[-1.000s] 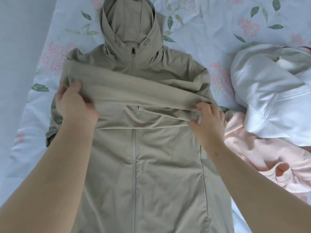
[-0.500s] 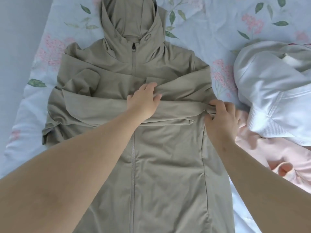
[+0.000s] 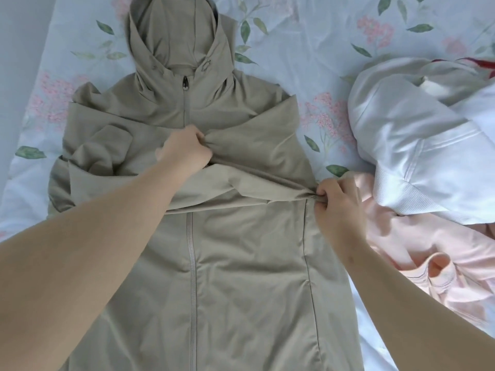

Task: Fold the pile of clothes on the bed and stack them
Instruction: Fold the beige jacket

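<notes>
The beige jacket is laid flat, front up, on the floral bed sheet, its zip closed down the middle. At the jacket's right edge, fabric of a sleeve folded across the chest is pinched in the closed grip of the right hand. Farther up, at mid-chest, bunched jacket fabric is held in the grip of the left hand, fingers curled round it. A pink garment is crumpled just beside the jacket on the right, a white garment beyond it. The hood is spread at the far end
</notes>
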Tool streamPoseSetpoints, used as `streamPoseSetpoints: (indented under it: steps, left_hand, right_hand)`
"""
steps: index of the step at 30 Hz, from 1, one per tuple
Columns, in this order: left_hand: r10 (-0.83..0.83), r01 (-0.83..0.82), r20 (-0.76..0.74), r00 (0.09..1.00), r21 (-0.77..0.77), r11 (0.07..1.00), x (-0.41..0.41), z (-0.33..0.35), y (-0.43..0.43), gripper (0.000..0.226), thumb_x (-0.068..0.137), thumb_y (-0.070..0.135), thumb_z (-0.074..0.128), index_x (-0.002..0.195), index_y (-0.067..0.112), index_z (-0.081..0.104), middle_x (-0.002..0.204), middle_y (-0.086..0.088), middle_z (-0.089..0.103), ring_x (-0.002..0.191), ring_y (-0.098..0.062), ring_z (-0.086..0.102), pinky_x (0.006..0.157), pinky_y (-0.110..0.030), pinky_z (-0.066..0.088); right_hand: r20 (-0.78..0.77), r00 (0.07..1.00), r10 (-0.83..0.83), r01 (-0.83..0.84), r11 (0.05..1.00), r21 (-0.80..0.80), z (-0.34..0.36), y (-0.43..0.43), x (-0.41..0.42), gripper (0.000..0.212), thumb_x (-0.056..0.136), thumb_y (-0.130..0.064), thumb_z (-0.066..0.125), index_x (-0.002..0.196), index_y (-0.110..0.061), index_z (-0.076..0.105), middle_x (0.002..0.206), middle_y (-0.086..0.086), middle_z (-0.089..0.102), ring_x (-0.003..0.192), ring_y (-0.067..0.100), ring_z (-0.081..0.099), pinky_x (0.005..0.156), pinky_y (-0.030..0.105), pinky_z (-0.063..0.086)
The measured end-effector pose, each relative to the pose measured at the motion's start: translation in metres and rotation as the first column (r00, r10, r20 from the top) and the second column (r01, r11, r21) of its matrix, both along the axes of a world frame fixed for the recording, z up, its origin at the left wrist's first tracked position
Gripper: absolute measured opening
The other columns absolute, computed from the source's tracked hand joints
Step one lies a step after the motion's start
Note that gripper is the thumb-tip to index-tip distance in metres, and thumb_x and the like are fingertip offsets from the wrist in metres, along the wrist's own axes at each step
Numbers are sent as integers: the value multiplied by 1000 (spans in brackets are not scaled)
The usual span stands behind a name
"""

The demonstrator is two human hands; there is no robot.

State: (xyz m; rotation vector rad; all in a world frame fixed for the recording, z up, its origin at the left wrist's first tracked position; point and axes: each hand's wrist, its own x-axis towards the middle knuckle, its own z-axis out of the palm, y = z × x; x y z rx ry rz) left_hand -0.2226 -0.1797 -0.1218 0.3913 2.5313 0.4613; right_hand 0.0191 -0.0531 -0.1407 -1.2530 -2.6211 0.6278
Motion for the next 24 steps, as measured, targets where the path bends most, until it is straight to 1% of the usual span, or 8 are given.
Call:
streamPoseSetpoints:
  steps: [2,5,7,10,13,17,20,24]
  left_hand:
    - [6,-12,47,999,113,994,7,3,14,28,85,34,64,109,20,59,104,0,62,101,-20,57,91,-32,45]
    - [7,-118,216,976,507,854,20,11,32,6,88,20,65,83,21,62,74,3,56,64,1,53,65,-20,38]
    - [-21,-142,256,966,603,785,24,14,36,13,91,17,60,79,22,59,73,3,53,62,-4,49,64,-22,38]
    - [-107,115,-40,993,321,940,18,3,25,17,95,28,52,110,21,57,99,1,63,93,-21,56,80,-30,42]
    - [-111,136,-130,985,206,969,13,-4,0,37,95,39,47,124,16,51,108,-3,61,109,-24,54,87,-35,40]
    - [-299,299,-158,941,-25,954,10,-11,-42,38,93,45,48,120,19,54,116,-8,57,113,-30,51,92,-40,37]
    - [-433,404,-101,896,-221,888,4,-8,-72,37,89,45,56,119,24,53,109,0,57,113,-27,51,93,-39,31]
    - [-191,212,-166,967,117,970,-8,-1,-93,14,91,30,58,94,17,59,82,2,52,89,-25,54,71,-28,32]
  right_hand:
    - [22,999,23,-23,1000,-3,-1,1,0,16,74,7,58,87,-2,61,96,20,54,88,41,53,63,39,39]
    - [141,977,-160,173,982,-79,2,12,4,24,80,3,49,101,-5,57,110,18,53,98,39,49,67,37,35]
    - [264,938,-227,259,961,-97,2,18,6,33,83,1,46,112,-10,55,119,17,49,109,38,44,77,39,36]
    - [191,960,-204,199,979,42,7,7,-6,38,79,-4,43,113,-13,58,125,15,49,114,37,43,91,42,32]
    - [-90,981,169,-151,973,176,19,-14,-38,44,77,-18,40,115,-14,62,131,10,55,113,30,43,91,40,35]
    - [316,825,468,-390,877,-281,6,-29,-61,55,97,-52,32,148,-38,19,160,-11,6,146,17,5,116,39,10]
    - [473,757,451,-339,889,-307,-4,-32,-62,59,96,-59,25,150,-37,12,160,-12,-4,147,20,-3,117,39,5]
    - [347,896,279,-248,960,-131,18,-54,-93,48,98,-45,32,139,-23,42,152,-3,29,143,20,18,112,40,16]
